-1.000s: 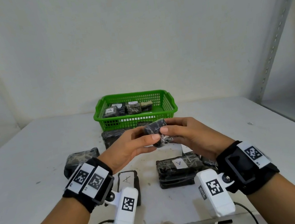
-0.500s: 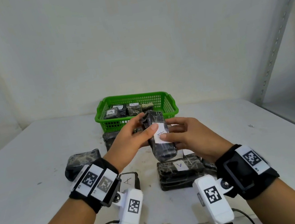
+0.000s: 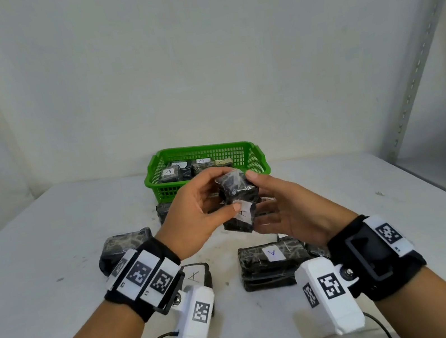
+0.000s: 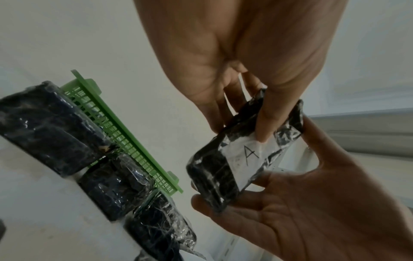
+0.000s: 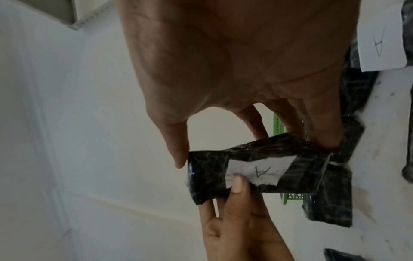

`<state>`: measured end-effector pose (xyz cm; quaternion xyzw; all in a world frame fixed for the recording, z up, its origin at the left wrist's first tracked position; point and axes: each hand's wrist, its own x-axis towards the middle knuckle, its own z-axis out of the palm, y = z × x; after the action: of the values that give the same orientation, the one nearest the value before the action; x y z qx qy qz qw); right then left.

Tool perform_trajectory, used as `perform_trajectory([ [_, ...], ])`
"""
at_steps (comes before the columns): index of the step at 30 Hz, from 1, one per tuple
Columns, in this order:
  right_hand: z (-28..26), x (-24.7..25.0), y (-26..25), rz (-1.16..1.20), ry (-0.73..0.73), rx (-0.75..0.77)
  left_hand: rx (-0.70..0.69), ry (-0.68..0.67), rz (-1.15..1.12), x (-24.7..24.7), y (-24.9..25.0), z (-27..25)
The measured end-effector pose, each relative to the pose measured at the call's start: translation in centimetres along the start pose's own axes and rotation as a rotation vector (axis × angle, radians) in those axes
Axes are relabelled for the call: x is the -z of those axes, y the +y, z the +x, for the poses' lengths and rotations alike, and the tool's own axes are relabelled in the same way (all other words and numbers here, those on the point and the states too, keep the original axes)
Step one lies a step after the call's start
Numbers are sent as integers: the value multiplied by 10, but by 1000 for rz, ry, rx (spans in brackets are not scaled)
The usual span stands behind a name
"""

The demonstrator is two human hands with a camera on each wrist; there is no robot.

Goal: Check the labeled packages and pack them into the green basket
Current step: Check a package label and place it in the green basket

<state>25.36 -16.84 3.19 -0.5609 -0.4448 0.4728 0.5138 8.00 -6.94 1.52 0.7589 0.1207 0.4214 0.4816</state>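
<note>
A black wrapped package (image 3: 236, 196) with a white label marked "A" hangs in the air in front of the green basket (image 3: 257, 160). My left hand (image 3: 221, 194) pinches it, thumb on the label's edge and fingers behind. My right hand (image 3: 259, 196) holds it lengthwise, with the thumb on the top end and the fingers under the lower end. The label (image 4: 245, 155) reads clearly in the left wrist view, and the package (image 5: 268, 169) shows in the right wrist view too. Several labeled packages lie in the basket.
More black packages lie on the white table: one at the left (image 3: 122, 244), a stack labeled "A" (image 3: 273, 263) at the right, one labeled "A" (image 3: 196, 275) under my left wrist, and others (image 3: 164, 211) before the basket. A metal shelf upright (image 3: 417, 68) stands at the right.
The package was turned from lying end-on to standing with its label toward me. Its top has tipped toward the basket, and my right thumb has moved to the top end.
</note>
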Motion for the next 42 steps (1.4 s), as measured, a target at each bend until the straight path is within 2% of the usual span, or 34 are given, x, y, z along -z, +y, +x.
perform_trajectory([
  [4, -1, -3, -3, 10, -16, 60, 18, -71, 48, 1, 0, -1],
  [8, 2, -3, -3, -11, 18, 132, 299, -181, 110, 6, -9, 0],
  [11, 5, 0, -1, -24, 38, 144, 440, -272, -92, 2, -10, -5],
  [14, 6, 3, 0, -86, 32, 144, 435, -224, -294, 0, -7, -7],
  [17, 4, 5, 3, -119, 28, 133, 434, -189, -347, -2, -5, -5],
  [24, 4, 4, 10, -116, -42, 43, 401, -140, -289, -7, -6, -6],
  [30, 9, 13, 15, -47, -2, 94, 383, -174, -371, -3, -9, -6],
  [35, 11, 14, 19, -50, -23, 60, 389, -188, -289, -3, -9, -5],
  [42, 13, 13, 20, -16, -9, 62, 416, -216, -386, 1, -6, -7],
])
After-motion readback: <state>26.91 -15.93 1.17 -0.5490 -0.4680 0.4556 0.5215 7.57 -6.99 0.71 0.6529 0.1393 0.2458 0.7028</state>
